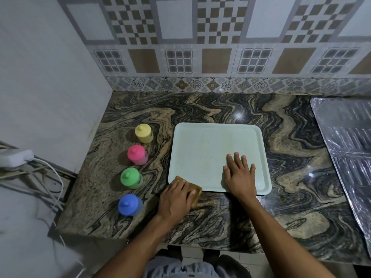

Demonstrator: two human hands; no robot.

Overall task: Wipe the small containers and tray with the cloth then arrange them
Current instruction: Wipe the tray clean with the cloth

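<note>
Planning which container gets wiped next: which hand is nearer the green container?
Left. The left hand, resting on the brown cloth, lies just right of the green container; the right hand lies flat on the tray, farther right.

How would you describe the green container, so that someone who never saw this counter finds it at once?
Start from the pale rectangular plastic tray in the middle of the marbled stone counter. To its left, four small lidded plastic containers stand in a line. The green container is third from the wall, between the pink container and the blue container.
</note>
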